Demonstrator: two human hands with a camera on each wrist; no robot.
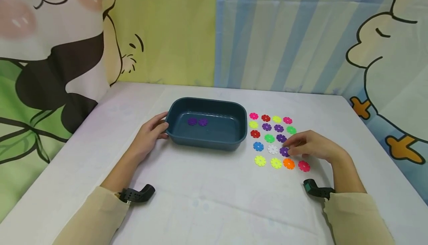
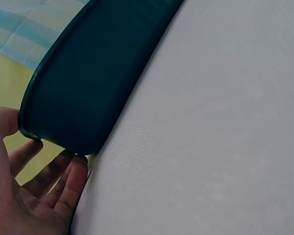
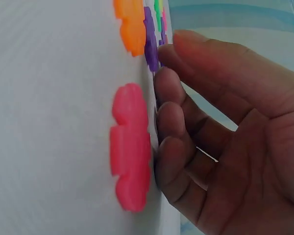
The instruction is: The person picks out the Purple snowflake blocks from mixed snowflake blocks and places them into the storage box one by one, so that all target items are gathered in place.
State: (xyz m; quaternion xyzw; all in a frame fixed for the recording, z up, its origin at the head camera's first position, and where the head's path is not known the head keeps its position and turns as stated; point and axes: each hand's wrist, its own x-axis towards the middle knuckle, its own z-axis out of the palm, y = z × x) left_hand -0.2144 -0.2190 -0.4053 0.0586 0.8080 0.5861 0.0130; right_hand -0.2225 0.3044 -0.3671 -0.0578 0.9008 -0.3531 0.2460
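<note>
My left hand point(image 1: 150, 131) rests at the left end of a dark blue-green plastic bin point(image 1: 200, 143). In the left wrist view, its thumb and fingertips touch the bin's outer end wall and rim. Inside the bin lie two purple flower-shaped discs point(image 1: 197, 121). Over the right side of a group of colourful discs is my right hand point(image 1: 312, 146), thumb and forefinger at the edge of a purple disc point(image 1: 284, 152) that lies flat. A pink-red disc point(image 3: 131, 147) sits beside the fingertips in the right wrist view.
Loose rows of discs lie right of the bin, including yellow point(image 1: 260, 160), blue point(image 1: 258, 146), white point(image 1: 272, 149), green point(image 1: 269, 138) and orange point(image 1: 289, 163) ones. A white cloth covers the table point(image 1: 214, 208). Printed curtains point(image 1: 284, 33) hang behind it.
</note>
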